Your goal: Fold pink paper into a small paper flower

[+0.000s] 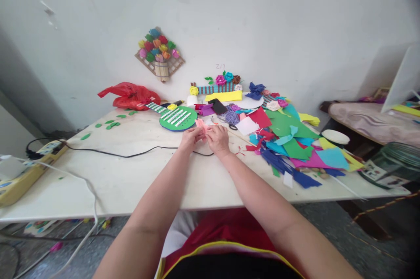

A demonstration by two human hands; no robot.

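Note:
A piece of pink crepe paper (201, 125) is held up between my two hands over the middle of the table. My left hand (191, 137) pinches its left side, fingers closed. On the other side my right hand (218, 139) grips the paper with curled fingers. Just beyond my left hand lies a green guitar-shaped craft (177, 118) with white strips and a yellow paper flower (172, 107) on it. Dark-handled scissors (232, 127) rest to the right of my right hand, partly covered.
Coloured paper scraps (288, 139) pile up on the right, near a glass jar (393, 165). A black cable (121, 155) crosses the table toward a yellow power strip (13, 187). At the back lie a red plastic bag (134, 96), a black phone (217, 106) and purple yarn (231, 115).

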